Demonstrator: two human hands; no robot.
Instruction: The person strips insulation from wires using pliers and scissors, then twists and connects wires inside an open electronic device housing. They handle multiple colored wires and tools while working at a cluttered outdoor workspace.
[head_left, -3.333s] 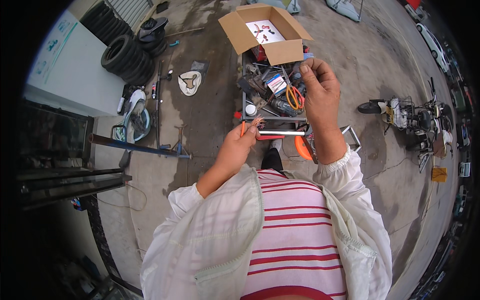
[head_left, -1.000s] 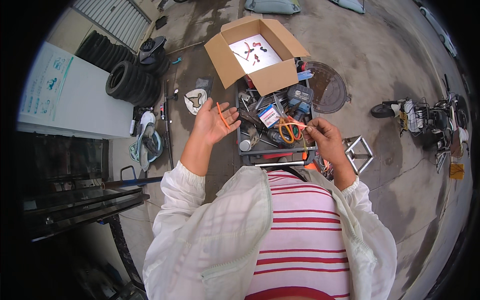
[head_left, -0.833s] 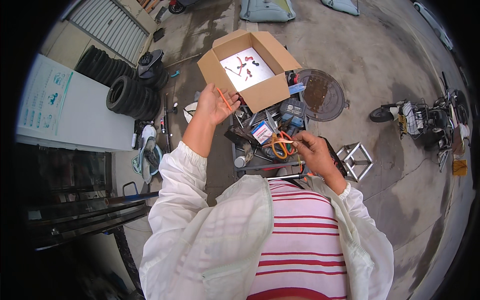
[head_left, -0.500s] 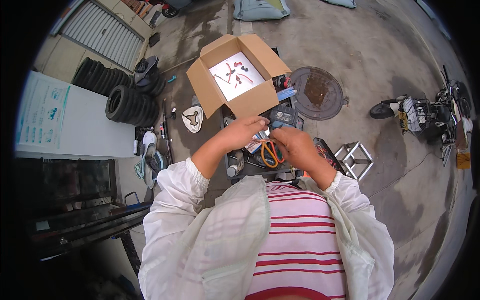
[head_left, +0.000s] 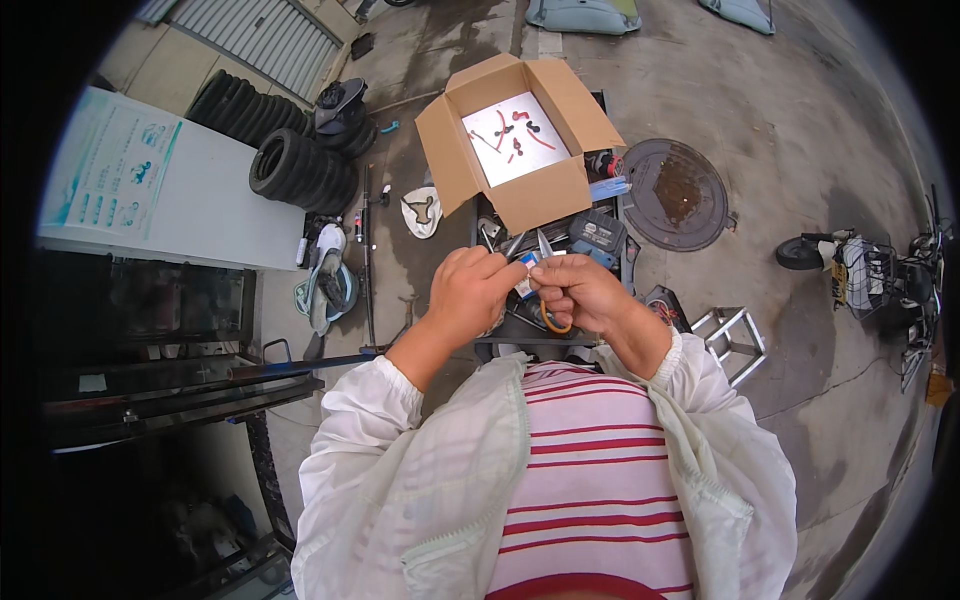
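Observation:
My right hand [head_left: 583, 292] grips a pair of scissors with an orange handle [head_left: 553, 319], whose metal blades [head_left: 545, 244] point away from me and stand apart. Close beside it, my left hand [head_left: 466, 289] is closed, its fingertips near the right thumb; what it pinches is hidden. A small blue-and-white piece [head_left: 527, 272] shows between the two hands. Beyond them sits an open cardboard box [head_left: 545, 203], with red and black wire pieces [head_left: 519, 116] scattered over its white bottom. To the right of the blades lies a dark power-tool battery [head_left: 598, 232].
The box and tools rest on a dark cart or tray [head_left: 628, 262]. A metal frame [head_left: 735, 345] stands at the right, near a manhole cover [head_left: 676, 195]. Stacked tyres [head_left: 300, 172] and a white cabinet [head_left: 165, 190] are at the left; a parked motorcycle [head_left: 865, 262] is far right.
The view has shifted, so the box appears farther right. My hands have drawn nearer me; my right hand now grips the scissors with blades showing, and my left fingers have curled closed.

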